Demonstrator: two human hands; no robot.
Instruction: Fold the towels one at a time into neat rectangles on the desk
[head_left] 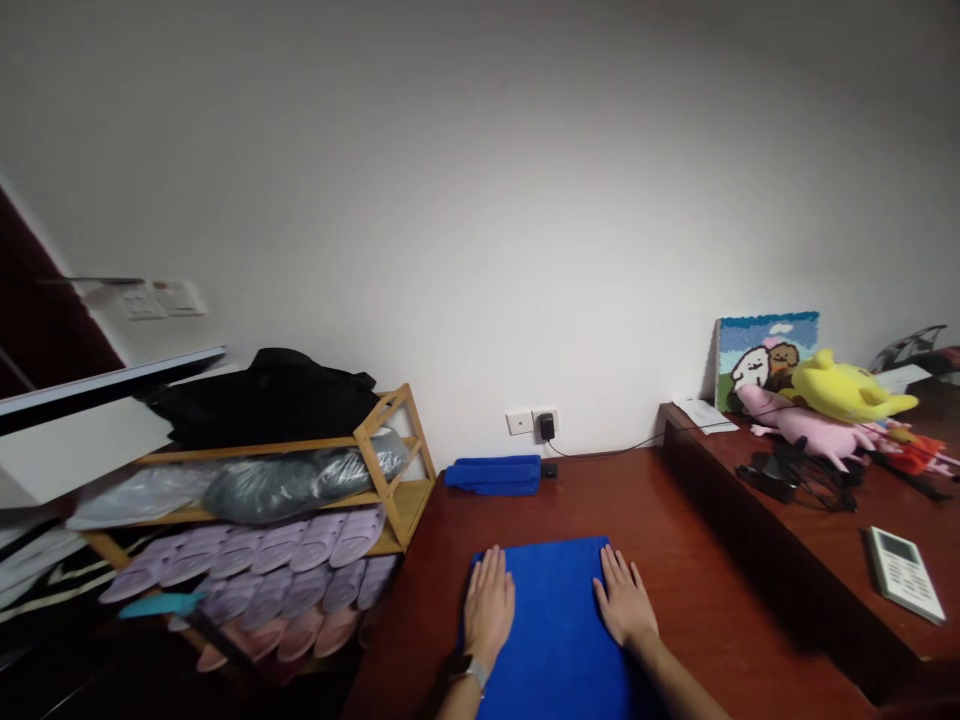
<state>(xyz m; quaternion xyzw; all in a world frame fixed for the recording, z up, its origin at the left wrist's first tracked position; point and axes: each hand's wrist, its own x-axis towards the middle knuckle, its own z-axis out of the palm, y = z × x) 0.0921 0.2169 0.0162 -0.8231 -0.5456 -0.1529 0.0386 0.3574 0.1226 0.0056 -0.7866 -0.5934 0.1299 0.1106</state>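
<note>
A blue cloth lies flat on the reddish-brown wooden table, its near end running out of the bottom of the view. My left hand rests palm down on its left edge, fingers stretched forward, with a watch on the wrist. On the right edge, near the far corner, my right hand lies flat with fingers a little apart. Neither hand grips anything. Farther back, against the wall, sits a folded blue cloth.
A black plug sits in the wall socket, its cable running right. The raised side surface on the right holds plush toys, a picture and a white calculator-like device. At left, a wooden rack holds lilac slippers.
</note>
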